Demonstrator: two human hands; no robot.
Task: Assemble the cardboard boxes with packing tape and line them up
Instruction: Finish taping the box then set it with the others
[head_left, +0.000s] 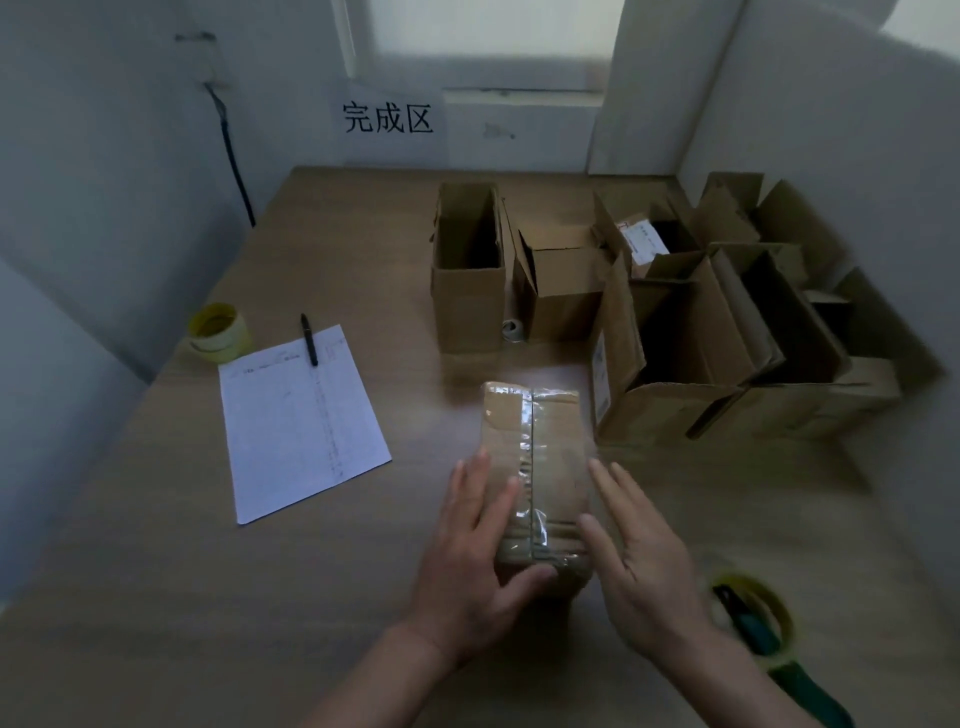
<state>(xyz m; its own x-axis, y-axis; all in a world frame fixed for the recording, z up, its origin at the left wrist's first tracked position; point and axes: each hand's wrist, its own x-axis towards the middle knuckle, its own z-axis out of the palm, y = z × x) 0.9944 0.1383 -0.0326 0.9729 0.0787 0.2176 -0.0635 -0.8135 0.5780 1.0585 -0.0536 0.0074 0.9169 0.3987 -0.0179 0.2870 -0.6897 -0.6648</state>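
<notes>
We see a small cardboard box (535, 467) lying on the wooden table (260, 597), near the front edge and between the two hands. Its top flaps are closed, and a strip of clear packing tape (527, 457) runs along the middle seam and folds over the far end, shiny and a little wrinkled.

The left hand (478, 551) rests on the box's left side with straight fingers, the thumb lying across its near end. The right hand (639, 566) is flat and spread beside the box's right side; we cannot tell if it touches.

Behind, to the right, open boxes (675, 322) stand grouped together. A tape roll (753, 618) lies by the right wrist, another roll (218, 332) sits at far left beside a paper sheet (296, 421) and a pen (309, 340).
</notes>
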